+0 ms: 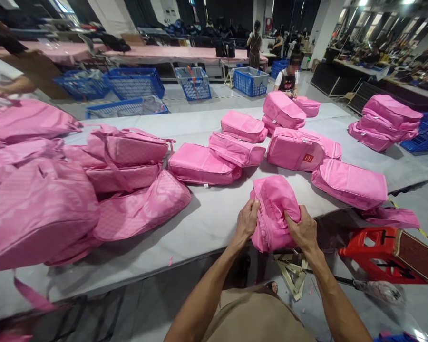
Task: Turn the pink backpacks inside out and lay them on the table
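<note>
1. Nearest, at the near edge of the grey table [207, 223], both hands grip one pink bag [273, 209] that stands on end, partly over the edge.
2. The left hand [247, 222] is closed on the bag's left side, fingers curled into the fabric by the zip.
3. The right hand [303, 231] clamps the bag's right side, thumb pressed into a fold near the top.
4. Just right of the hands, below the table, a red stool [388, 254] lies tipped over.
5. To the left, a heap of pink bags [74, 199] covers the near-left tabletop.
6. Farther on, more flat pink bags [235, 152] lie across the middle of the table.
7. At the far edge, a seated person [288, 78] handles another bag.
8. Beyond, blue crates [135, 83] stand on the floor.
</note>
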### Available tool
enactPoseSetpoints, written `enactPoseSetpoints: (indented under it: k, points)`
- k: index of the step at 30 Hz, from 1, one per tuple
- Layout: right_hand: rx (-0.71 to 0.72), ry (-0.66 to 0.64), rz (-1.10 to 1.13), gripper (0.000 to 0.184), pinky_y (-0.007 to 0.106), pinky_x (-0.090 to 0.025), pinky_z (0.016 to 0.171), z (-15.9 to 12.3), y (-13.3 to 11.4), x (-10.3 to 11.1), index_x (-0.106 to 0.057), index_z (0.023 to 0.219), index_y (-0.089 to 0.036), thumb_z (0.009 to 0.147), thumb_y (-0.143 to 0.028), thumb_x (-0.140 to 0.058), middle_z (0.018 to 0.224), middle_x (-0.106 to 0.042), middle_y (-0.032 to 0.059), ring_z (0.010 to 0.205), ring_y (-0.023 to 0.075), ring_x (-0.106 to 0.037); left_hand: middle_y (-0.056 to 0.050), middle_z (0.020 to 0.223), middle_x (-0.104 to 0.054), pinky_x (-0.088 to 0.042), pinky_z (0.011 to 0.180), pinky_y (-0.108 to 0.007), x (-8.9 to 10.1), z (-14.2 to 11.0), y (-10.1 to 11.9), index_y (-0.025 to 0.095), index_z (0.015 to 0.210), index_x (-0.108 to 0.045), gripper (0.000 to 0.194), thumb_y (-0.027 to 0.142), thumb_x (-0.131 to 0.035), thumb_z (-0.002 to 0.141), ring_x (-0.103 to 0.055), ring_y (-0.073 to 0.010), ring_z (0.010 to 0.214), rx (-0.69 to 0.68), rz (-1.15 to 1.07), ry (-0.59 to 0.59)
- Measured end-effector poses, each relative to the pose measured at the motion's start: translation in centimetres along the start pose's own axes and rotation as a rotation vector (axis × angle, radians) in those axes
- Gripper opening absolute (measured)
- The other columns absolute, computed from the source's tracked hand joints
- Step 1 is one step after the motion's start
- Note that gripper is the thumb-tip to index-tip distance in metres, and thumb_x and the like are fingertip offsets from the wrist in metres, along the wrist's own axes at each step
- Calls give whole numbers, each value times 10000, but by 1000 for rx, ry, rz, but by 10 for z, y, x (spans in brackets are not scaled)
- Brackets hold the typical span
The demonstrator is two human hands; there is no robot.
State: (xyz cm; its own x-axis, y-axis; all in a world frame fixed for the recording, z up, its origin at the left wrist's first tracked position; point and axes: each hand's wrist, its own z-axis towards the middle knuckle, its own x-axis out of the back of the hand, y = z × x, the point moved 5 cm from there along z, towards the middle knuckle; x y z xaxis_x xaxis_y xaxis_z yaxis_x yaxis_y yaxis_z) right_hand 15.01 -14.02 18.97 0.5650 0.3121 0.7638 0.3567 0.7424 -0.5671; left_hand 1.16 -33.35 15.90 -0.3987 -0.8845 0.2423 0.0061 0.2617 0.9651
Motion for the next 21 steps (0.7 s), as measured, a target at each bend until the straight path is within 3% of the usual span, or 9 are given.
enactPoseSetpoints:
  k: [3, 6, 8, 13, 17, 19, 21]
  points:
    - [-19, 27, -17, 446, 329, -379, 702, -4, -1, 0, -570, 955, -264, 1020, -704, -548, 824, -726, 72, 713, 254, -636, 37, 720, -458, -330, 703, -334, -9, 13, 7, 275, 753, -412, 447, 587, -402, 1072, -448, -185, 718, -56, -10, 41]
    - [-45, 55, -34, 428, 326, -369, 712, -8, -1, 1, -583, 958, -259, 1013, -683, -557, 853, -733, 75, 722, 245, -630, 40, 706, -423, -333, 684, -327, -16, 15, -7, 278, 739, -362, 434, 566, -380, 1063, -422, -177, 702, -24, -11, 106]
    - [-88, 66, -41, 413, 322, -362, 718, -6, 6, 6, -601, 968, -257, 999, -668, -581, 841, -721, 66, 722, 237, -612, 41, 704, -430, -344, 678, -316, -8, 10, -28, 281, 740, -361, 402, 528, -358, 1058, -425, -175, 702, 23, 14, 141]
    - [-354, 153, -133, 323, 323, -317, 703, 14, 53, 35, -622, 945, -251, 954, -572, -658, 744, -635, 32, 675, 219, -508, 48, 608, -372, -340, 635, -305, 40, -20, -106, 300, 657, -344, 409, 454, -330, 1036, -398, -177, 640, 221, 140, 156]
    - [-245, 38, -137, 339, 321, -329, 711, 36, 61, 39, -636, 977, -250, 972, -589, -639, 805, -661, 41, 718, 227, -531, 8, 656, -514, -406, 713, -327, 47, -39, -150, 272, 677, -465, 388, 412, -413, 1035, -509, -209, 707, 281, 274, 103]
    - [-159, -32, -123, 379, 318, -350, 719, 46, 53, 35, -632, 1005, -253, 1000, -631, -609, 843, -685, 48, 761, 238, -578, -41, 753, -615, -456, 790, -369, 46, -42, -154, 253, 795, -558, 351, 408, -401, 1068, -578, -253, 791, 292, 349, 112]
    - [-78, -106, -111, 410, 314, -376, 728, 54, 42, 28, -633, 1033, -252, 1023, -660, -601, 874, -710, 52, 801, 247, -624, -126, 970, -728, -507, 917, -434, 49, -38, -145, 217, 1027, -648, 294, 394, -421, 1085, -655, -317, 976, 272, 415, 149]
